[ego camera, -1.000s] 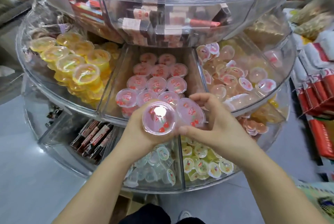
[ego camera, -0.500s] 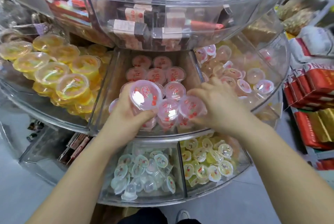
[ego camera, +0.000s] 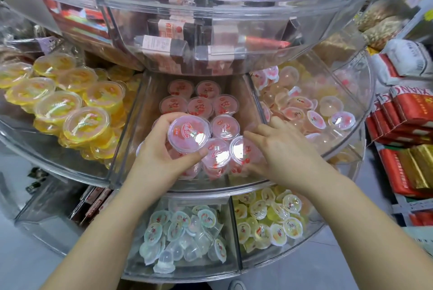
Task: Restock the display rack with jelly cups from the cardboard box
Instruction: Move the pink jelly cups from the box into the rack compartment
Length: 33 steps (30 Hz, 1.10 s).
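Both hands have come forward over the rack's middle compartment, so placing is underway. The left hand grips one pink jelly cup above the rows; the right hand, fingers spread and loose, presses a cup into the front row.

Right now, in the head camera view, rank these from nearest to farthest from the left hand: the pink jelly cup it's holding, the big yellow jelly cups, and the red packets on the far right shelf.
1. Pink jelly cup: in the left hand, middle compartment.
2. Yellow jelly cups: next compartment, to its left.
3. Red packets: far right, off the rack.
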{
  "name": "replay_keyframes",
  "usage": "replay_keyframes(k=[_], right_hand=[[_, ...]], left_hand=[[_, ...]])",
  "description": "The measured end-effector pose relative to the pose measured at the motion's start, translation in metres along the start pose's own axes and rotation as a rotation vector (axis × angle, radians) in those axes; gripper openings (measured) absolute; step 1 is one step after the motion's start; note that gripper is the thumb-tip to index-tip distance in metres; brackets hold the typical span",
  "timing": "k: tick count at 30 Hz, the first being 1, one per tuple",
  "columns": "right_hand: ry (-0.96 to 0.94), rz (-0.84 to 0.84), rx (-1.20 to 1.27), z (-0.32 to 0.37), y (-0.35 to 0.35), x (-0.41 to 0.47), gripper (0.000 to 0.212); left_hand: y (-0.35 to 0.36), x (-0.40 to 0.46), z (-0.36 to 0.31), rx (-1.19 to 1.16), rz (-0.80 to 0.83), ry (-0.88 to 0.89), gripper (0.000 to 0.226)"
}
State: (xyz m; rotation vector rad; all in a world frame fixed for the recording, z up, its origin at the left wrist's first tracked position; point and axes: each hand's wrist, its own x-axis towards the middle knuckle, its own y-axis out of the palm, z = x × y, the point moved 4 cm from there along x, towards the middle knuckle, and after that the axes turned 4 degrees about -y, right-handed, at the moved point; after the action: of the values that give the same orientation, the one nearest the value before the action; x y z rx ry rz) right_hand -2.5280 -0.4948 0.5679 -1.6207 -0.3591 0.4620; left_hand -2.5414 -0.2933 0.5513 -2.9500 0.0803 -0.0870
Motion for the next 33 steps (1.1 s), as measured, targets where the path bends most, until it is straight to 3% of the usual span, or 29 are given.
replay_keyframes(k=[5, 10, 16, 22, 26, 33], right_hand=[[-0.007, 0.007, 0.173, -0.003, -0.009, -0.004, 0.085], [0.07, -0.351, 0.619, 0.001, -0.035, -0.007, 0.046], [-0.099, -0.276, 0.855, 0.068, -0.021, 0.035, 0.059], [0.042, -0.391, 1.134, 0.074, -0.018, 0.07, 0.046], [0.235, -0.427, 1.134, 0.065, -0.019, 0.094, 0.052], [0.104, -0.294, 1.128, 0.08, -0.007, 0.096, 0.043]], left_hand=[[-0.006, 0.0, 0.002, 0.085, -0.041, -0.011, 0.05], [-0.014, -0.004, -0.004, 0.047, -0.12, 0.035, 0.046], [-0.016, -0.009, -0.011, 0.028, -0.141, 0.01, 0.047], [-0.03, -0.01, -0.006, -0.079, -0.122, -0.033, 0.066], [-0.037, -0.012, -0.001, -0.049, -0.115, -0.057, 0.062], [-0.032, -0.011, 0.009, 0.009, -0.032, -0.114, 0.068]])
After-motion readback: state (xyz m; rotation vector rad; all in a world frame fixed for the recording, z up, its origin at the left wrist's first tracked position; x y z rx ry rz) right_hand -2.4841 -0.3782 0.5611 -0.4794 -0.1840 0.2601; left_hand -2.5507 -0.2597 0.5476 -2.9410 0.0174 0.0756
